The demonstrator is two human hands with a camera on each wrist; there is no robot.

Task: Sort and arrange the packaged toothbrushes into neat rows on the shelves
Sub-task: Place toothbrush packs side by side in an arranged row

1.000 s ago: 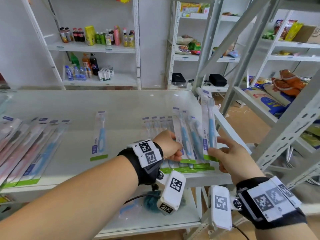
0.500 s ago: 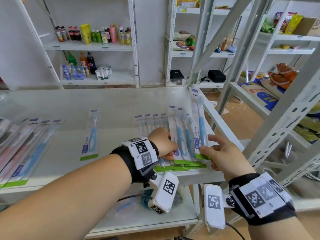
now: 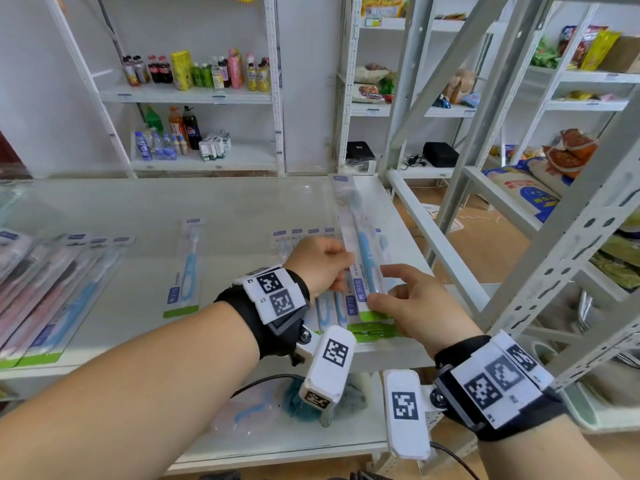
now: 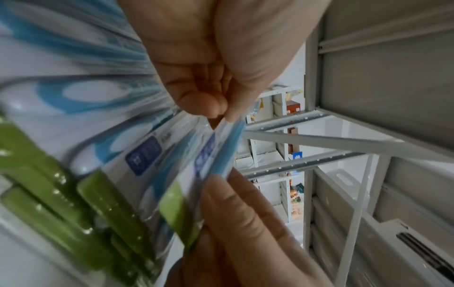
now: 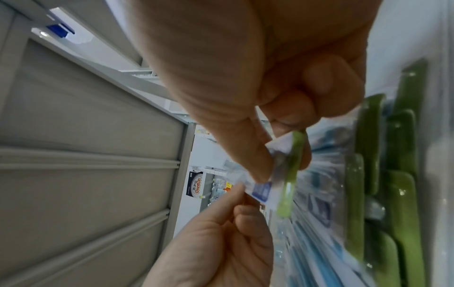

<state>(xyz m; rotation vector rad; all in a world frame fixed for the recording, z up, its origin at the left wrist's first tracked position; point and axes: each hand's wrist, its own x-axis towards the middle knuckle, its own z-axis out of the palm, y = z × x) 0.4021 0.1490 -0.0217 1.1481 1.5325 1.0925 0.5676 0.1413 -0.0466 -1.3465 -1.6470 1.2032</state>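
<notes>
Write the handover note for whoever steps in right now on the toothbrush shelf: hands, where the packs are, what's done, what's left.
Left hand: pinches the lifted blue toothbrush pack at its left edge.
Right hand: pinches the same pack near its green bottom end.
That pack is held above the overlapping blue packs at the right front of the shelf.
Done: one single blue pack lies alone mid-shelf.
Left: place the held pack, spread the right pile, and sort the mixed pile at the left.

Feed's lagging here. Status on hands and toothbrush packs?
Left hand and right hand both pinch one blue toothbrush pack, lifted above the overlapped row. Nothing in the way.
</notes>
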